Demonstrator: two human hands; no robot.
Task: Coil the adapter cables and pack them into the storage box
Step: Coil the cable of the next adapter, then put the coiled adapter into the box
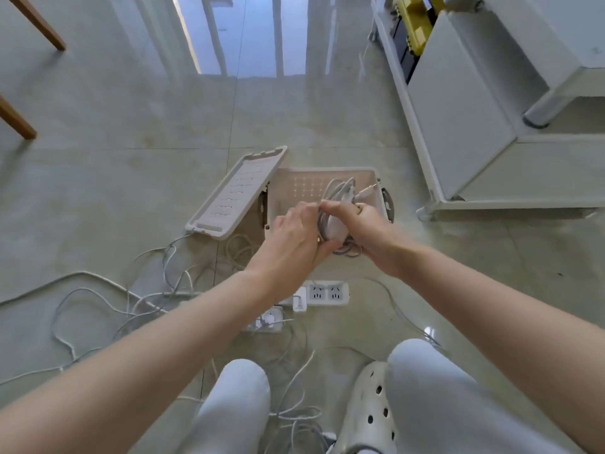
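Setting: you work on the floor of an indoor room, home or office, cannot tell which. Evidence: glossy pale floor tiles (131, 191) mirroring a tall window (248, 34); two wooden furniture legs (36, 21) at your left; a white wheeled cabinet (458, 109) at your right; power strips (328, 293) on the tiles; a perforated clog (370, 411) on your foot.

Bright daylight, floor glare, perhaps fisheye

One left hand (291, 237), one right hand (365, 232), one coiled cable bundle (339, 191), one storage box (327, 170), one lid (235, 194), two wooden legs (39, 22) (16, 121).
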